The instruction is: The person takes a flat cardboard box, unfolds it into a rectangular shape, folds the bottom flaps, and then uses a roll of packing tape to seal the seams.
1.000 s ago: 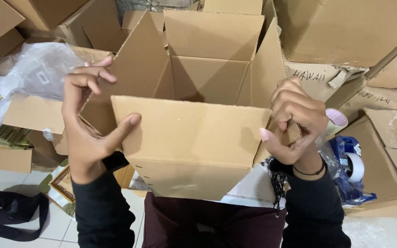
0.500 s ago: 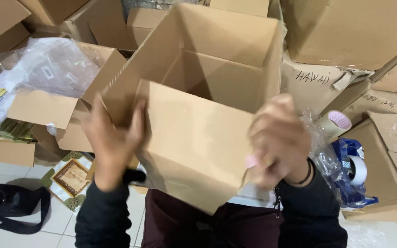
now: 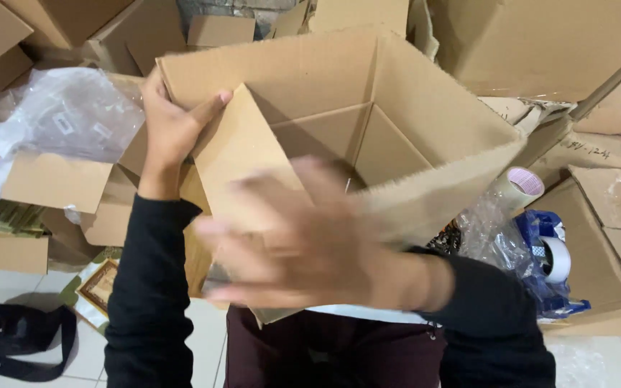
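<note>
Spread flat and blurred with motion, the right hand [image 3: 296,248] presses its open palm against the near flap of the cardboard box [image 3: 368,122], gripping nothing, while the left hand [image 3: 174,129] pinches the box's upper left corner between thumb and fingers. That box hangs tilted over the person's lap, open mouth toward the camera, and looks empty, so it should weigh little. Its corrugated walls look stiff across the panels but fold readily at the creases, and the cut edges are rough and wavy; corners and folded edges seem the firmest holds, since a loose flap would bend. Right of it lie crinkled clear plastic [image 3: 486,233], a blue bag [image 3: 540,280] and tape rolls [image 3: 556,259]. Beyond, more brown cartons [image 3: 540,43] are stacked, with soft plastic sleeves [image 3: 66,115] at left.
</note>
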